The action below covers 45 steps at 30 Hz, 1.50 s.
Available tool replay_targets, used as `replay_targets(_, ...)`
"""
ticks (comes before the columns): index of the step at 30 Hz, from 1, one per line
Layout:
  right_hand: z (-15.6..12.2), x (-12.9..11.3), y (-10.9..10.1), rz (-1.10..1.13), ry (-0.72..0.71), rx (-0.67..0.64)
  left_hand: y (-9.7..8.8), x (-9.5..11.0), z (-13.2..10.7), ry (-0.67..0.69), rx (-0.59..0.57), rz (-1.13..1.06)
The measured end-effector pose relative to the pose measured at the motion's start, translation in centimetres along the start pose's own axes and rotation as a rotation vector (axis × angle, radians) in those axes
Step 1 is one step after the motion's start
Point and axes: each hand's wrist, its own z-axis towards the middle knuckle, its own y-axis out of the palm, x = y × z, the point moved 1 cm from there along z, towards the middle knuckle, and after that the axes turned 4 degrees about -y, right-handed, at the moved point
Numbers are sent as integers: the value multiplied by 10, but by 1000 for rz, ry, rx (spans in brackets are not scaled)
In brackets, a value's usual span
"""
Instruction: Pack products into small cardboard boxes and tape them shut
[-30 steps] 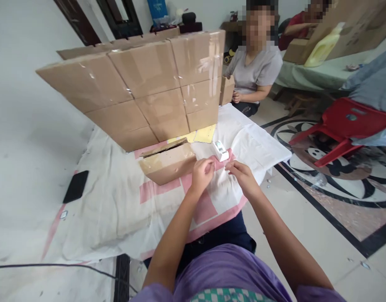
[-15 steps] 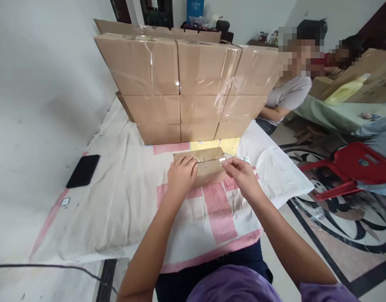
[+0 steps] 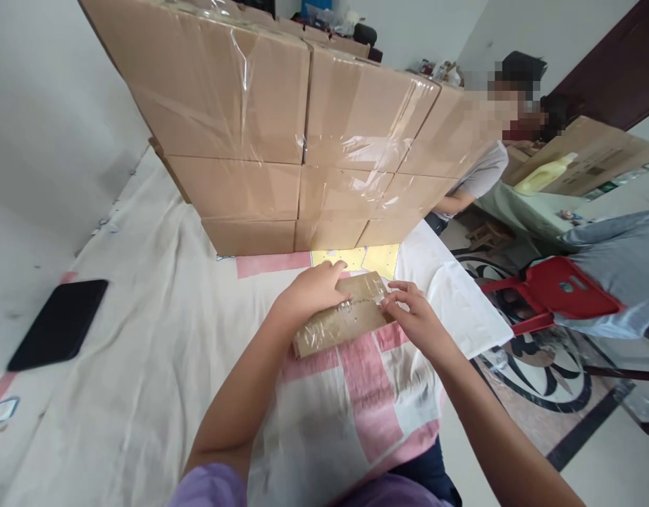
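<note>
A small cardboard box [image 3: 350, 321] with clear tape along its top lies slanted on the cloth-covered table in front of me. My left hand [image 3: 324, 285] holds it from the far left side, thumb on the top and fingers over the far edge. At the box's right end, the bent fingers of my right hand [image 3: 406, 306] grip around the taped corner; the exact contact is partly hidden. Just behind stands a tall stack of taped cardboard boxes [image 3: 266, 189].
A black phone-like device [image 3: 60, 324] lies on the tablecloth [image 3: 144, 352] at the left, beside a wall. To the right are a red plastic chair [image 3: 572, 285], a seated person in a grey shirt [image 3: 485, 169], and another table with a yellow bottle [image 3: 546, 174].
The small box has turned, its left end swinging toward me. My left hand has shifted to its far side. My right fingers have loosened from a pinch. The view has come closer to the stack.
</note>
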Motion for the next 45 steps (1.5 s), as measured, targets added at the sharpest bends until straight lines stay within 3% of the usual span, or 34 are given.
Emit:
replay_targets(3, 1, -12, 0, 63, 73, -108, -6, -4, -3, -84, -139, -50)
replay_targets(7, 10, -24, 3, 120, 102, -221, -6, -1, -12, -122, -181, -58)
replay_targets(16, 29, -21, 16, -1, 52, -297, 2, 2, -4, -113, -288, 32)
replay_targets(27, 30, -23, 27, -134, 69, -231, 5, 1, -3, -97, -297, 73)
replay_targets(32, 33, -23, 29, -118, 69, -228, 8, 0, 2, -182, -301, 105)
replay_targets(45, 44, -24, 24, -408, 47, -337, 17, 5, 0, -245, -199, 138)
